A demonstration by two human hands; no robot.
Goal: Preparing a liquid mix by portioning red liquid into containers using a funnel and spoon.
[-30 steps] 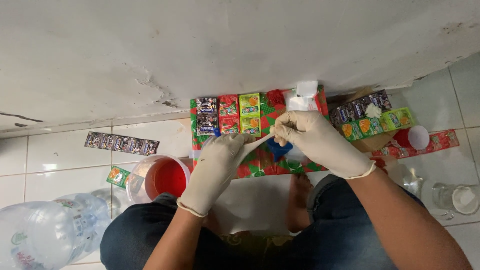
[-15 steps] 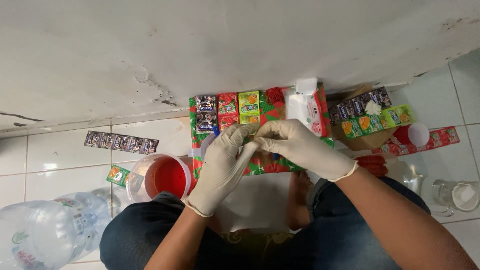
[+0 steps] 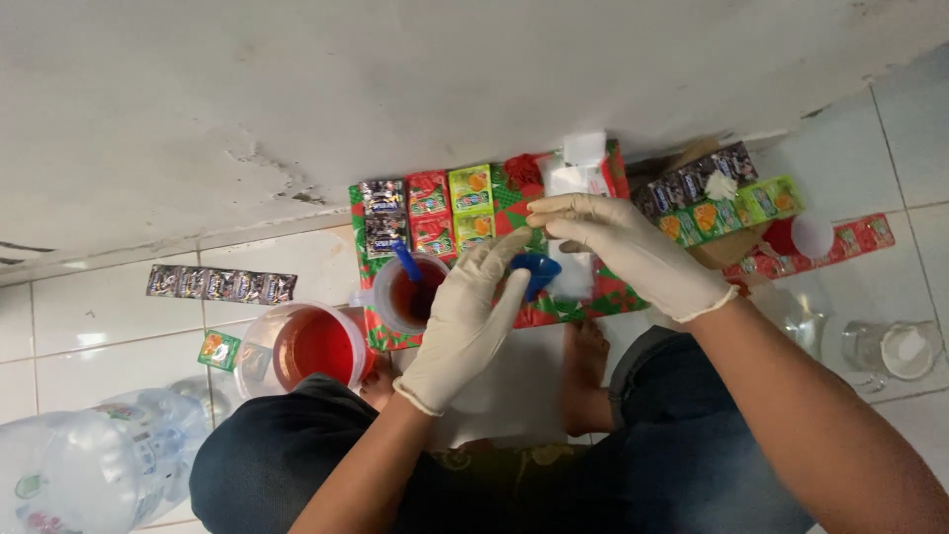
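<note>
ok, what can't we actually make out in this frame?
Head view only:
- Blue funnel: mostly hidden behind left hand and right hand.
- Thing under the funnel: covered by the fingers.
- Water jug: cut off by the bottom-left edge.
- Sachet strip: print too small.
- Red jug: depth unclear.

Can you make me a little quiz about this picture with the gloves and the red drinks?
1. True or false: both hands wear white gloves.
2. What colour is the funnel under the left hand and right hand? A blue, B yellow, C black.
3. What stands in the cup of red drink?

Key: 1 true. 2 A. 3 a blue stick, maybe a spoon or straw.
</note>
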